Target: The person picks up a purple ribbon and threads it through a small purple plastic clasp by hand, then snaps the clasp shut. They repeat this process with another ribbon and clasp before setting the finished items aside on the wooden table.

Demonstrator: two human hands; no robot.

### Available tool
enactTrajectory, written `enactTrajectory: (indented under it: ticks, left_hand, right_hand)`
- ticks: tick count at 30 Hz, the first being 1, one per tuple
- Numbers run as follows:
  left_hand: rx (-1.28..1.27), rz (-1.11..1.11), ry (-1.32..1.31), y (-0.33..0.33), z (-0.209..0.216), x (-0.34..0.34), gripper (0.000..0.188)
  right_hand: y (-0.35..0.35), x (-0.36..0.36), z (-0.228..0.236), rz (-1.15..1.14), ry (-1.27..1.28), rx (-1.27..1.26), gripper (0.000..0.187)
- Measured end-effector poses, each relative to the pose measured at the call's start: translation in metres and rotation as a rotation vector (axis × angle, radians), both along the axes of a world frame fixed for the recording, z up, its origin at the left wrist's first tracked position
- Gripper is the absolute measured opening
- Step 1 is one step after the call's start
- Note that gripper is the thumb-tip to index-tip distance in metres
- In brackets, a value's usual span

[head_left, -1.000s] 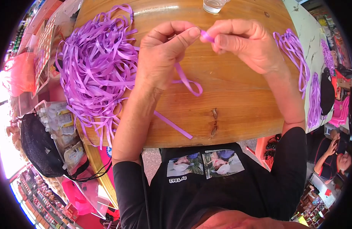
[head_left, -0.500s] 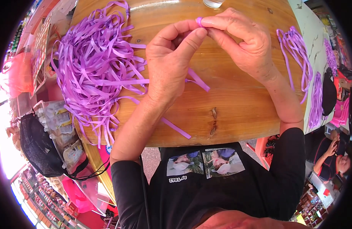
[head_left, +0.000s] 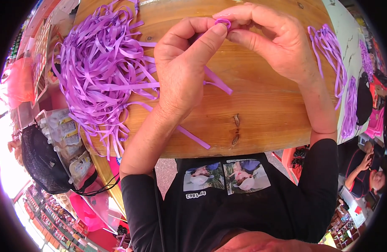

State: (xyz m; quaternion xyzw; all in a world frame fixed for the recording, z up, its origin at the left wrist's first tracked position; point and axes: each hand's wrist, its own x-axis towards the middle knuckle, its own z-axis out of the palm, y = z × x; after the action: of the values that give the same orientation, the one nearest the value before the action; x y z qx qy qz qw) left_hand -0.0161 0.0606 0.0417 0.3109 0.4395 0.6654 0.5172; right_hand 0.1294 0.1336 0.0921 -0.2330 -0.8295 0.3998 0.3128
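Note:
A small loop of purple ribbon (head_left: 228, 24) stands up at the far middle of the wooden table. My left hand (head_left: 181, 67) is closed and pinches it between thumb and forefinger. Ribbon ends (head_left: 218, 83) come out from behind that hand and wrist. My right hand (head_left: 281, 46) is beside the loop, its forefinger over the top and its thumb lower, with a gap between them. Whether the right forefinger touches the loop is hard to see. To the left lies a big tangled heap of purple ribbons (head_left: 103, 71).
The wooden table (head_left: 269, 109) is under my hands. On its right side lies a bunch of purple ribbons (head_left: 330, 54); more ribbons (head_left: 350, 109) and a black item (head_left: 364, 98) are on a white surface. A black mesh bag (head_left: 44, 159) is at the left. A person (head_left: 363, 170) is at the right.
My right thumb and forefinger have parted from their pinch, and the ribbon loop shows more openly. Both hands have shifted slightly, the right one outward.

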Motion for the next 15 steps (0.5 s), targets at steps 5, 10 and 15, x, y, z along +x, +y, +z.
enactTrajectory:
  ticks: [5,10,15]
  left_hand:
    - [-0.106,-0.050,0.084,-0.002,0.010,-0.002,0.014]
    - [-0.162,-0.052,0.255,-0.001,0.003,-0.009,0.015]
    - [-0.180,-0.179,0.082,0.006,-0.006,-0.013,0.014]
  right_hand:
    - [0.043,-0.024,-0.043,0.034,0.274,0.359,0.026]
    - [0.017,-0.004,-0.015,0.182,0.267,0.874,0.028]
    - [0.006,0.012,0.009,0.114,-0.089,0.717,0.026]
